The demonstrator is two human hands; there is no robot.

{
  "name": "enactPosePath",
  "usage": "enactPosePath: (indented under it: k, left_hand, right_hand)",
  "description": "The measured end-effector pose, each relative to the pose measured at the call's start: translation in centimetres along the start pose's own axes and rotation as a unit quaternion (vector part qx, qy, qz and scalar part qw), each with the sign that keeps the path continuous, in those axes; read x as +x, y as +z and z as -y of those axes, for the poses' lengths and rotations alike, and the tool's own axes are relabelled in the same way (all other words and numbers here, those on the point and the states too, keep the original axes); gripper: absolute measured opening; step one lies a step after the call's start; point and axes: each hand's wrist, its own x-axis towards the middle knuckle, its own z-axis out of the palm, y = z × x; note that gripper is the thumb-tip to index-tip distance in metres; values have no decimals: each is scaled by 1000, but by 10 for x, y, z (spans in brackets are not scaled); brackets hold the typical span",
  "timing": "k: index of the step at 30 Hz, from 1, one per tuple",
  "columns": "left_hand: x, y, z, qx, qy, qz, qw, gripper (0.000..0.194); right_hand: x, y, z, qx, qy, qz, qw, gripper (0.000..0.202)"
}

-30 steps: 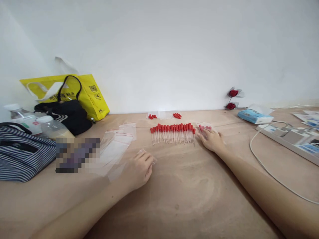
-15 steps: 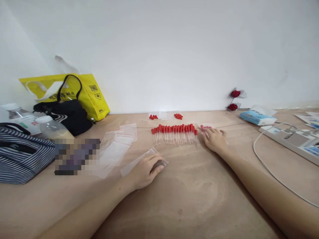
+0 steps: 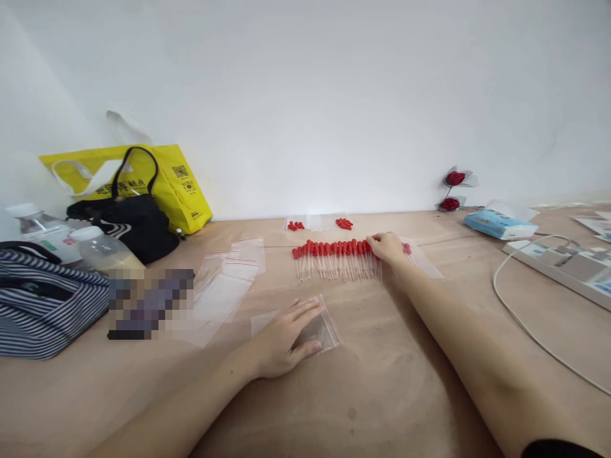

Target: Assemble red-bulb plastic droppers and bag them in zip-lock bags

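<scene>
My left hand point(image 3: 286, 337) lies flat on a clear zip-lock bag point(image 3: 327, 331), its fingers stretched out and thumb apart. The bag's red-lined mouth shows beyond the fingertips, while part of it is hidden under the palm. A row of slim clear droppers point(image 3: 334, 264) with red bulbs lies side by side in the middle of the table. At the right end of this row, my right hand point(image 3: 387, 248) has its fingers closed at the red bulb of an end dropper; the fingertips partly hide it. Just behind that hand is a clear bag point(image 3: 422, 257) with red-bulbed pieces point(image 3: 406, 248) in it.
More clear bags point(image 3: 226, 280) overlap on the left. Filled bags with red bulbs point(image 3: 344, 223) lie by the wall. A yellow bag point(image 3: 186, 191), black bag point(image 3: 138, 229), bottles and striped pouch point(image 3: 57, 305) stand left. Tissues point(image 3: 499, 224), a power strip point(image 3: 563, 261) and cable are right.
My right hand has moved left from the bag of red bulbs to the right end of the dropper row. My left hand has shifted slightly right and nearer, with the bag under it turned.
</scene>
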Motion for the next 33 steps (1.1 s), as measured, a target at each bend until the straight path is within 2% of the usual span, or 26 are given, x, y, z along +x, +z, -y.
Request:
enactPosePath:
  k: [3,6,9,12,14,16,19,21,24,33]
  left_hand:
    - [-1,-1,-2,3,-7,-5,1000,54]
    - [-3,-1,-1,31,-31,-34,998,70]
    - [-4,1,0,49,-68,-37,996,84]
    - [-4,4,3,44,-84,-29,995,83]
    - [-3,6,3,34,-74,-33,996,81]
    - [0,7,2,24,-61,-39,997,79]
    - [4,6,0,16,-51,-39,998,77]
    - [5,6,-1,13,-48,-43,998,78]
    - [6,6,-1,8,-46,-54,997,78]
    - [6,6,-2,10,-46,-55,997,76]
  right_hand:
    - [2,0,1,26,13,1,1000,26]
    - [2,-5,3,60,32,-11,998,25]
    - [2,-18,4,113,32,-22,993,28]
    - [-6,-34,3,173,15,-35,984,32]
    - [-21,-41,2,256,5,-49,965,35]
    - [-45,-43,3,398,0,-45,916,37]
    - [-86,-37,8,510,18,25,860,42]
    - [-108,-32,12,539,36,54,840,42]
    - [-125,-28,16,550,53,57,831,42]
    - [-136,-26,23,555,61,78,826,42]
